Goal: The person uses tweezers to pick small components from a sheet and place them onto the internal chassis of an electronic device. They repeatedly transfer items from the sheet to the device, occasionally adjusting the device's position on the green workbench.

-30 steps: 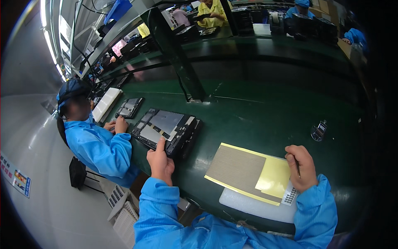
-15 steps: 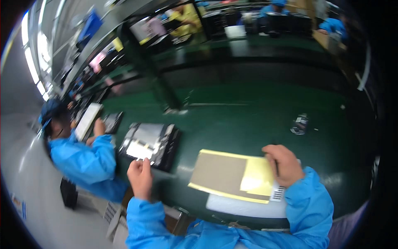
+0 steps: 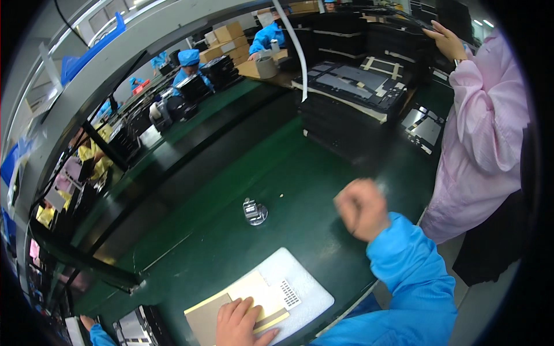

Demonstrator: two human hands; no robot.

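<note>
My left hand [image 3: 238,323] lies with fingers spread on a grey and yellow sheet [image 3: 209,311], pressing near its yellow part. Under that sheet is a white foam-like pad [image 3: 314,294] with rounded corners. A small label with rows of black marks [image 3: 290,294] shows beside the yellow part. Off to the right, my right hand [image 3: 362,210] is raised over the green table, curled closed and slightly blurred. A thin dark line shows at its fingers; I cannot make out what it is.
A small clear, shiny object [image 3: 254,212] stands on the green table [image 3: 208,242]. Tall stacks of black panels [image 3: 346,124] rise at the back right, beside a person in a pink sleeve [image 3: 482,132]. A black panel stack [image 3: 141,328] and a co-worker's hand [image 3: 88,322] are lower left.
The view has swung to the right. My left hand has gone from beside the black panel stack onto the sheet. My right hand has left the sheet and moved to the right.
</note>
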